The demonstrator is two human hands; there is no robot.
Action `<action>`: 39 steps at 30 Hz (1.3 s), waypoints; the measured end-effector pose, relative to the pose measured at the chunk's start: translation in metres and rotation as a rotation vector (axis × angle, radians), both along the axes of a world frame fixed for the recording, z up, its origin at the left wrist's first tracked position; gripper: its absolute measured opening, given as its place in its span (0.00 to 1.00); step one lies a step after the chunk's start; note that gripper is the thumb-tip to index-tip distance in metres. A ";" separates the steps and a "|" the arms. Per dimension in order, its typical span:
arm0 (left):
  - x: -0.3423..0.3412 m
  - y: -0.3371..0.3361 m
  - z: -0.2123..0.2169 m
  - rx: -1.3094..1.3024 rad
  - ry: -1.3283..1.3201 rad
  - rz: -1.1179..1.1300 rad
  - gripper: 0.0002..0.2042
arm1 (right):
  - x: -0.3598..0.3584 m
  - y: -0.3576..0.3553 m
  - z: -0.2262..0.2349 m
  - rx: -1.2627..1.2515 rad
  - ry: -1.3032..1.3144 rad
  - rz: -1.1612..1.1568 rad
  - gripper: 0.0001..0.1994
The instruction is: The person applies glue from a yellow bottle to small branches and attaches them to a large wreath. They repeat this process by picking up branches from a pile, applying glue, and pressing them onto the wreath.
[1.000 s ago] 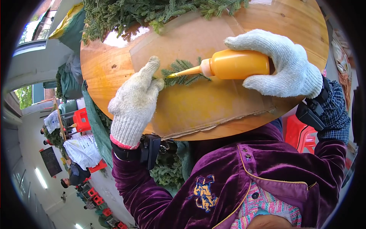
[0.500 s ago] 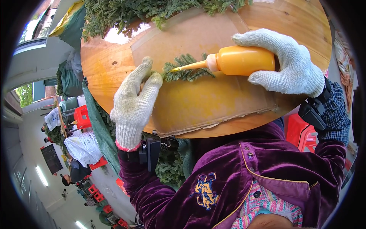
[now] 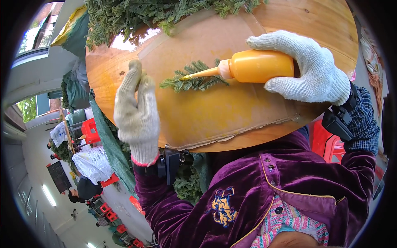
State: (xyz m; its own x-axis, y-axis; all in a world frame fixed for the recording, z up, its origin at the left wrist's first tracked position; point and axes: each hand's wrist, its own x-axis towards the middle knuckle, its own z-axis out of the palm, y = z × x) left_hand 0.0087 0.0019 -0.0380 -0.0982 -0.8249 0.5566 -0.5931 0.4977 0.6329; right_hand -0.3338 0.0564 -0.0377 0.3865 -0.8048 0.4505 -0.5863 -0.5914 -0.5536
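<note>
Wooden table: right hand holds orange bottle, nozzle at 1 sprig.

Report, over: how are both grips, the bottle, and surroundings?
Right grip around orange squeeze bottle. Left grip beside conifer sprig, not touching. Nozzle over sprig, contact unclear. Heaped branches beyond sprig.

At left are pale walls, a lit tube light, a dark board, a window and red stools.
</note>
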 end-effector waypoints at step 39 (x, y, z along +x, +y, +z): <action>-0.025 -0.003 0.010 0.050 -0.789 -0.030 0.21 | -0.011 0.017 0.004 -0.068 -0.054 0.050 0.32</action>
State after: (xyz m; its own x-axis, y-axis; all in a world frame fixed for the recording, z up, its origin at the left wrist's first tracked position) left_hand -0.0168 -0.0008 -0.0285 -0.4712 -0.8380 0.2752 -0.8629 0.5025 0.0528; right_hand -0.3450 0.0732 -0.0335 0.3992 -0.7519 0.5246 -0.5258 -0.6565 -0.5409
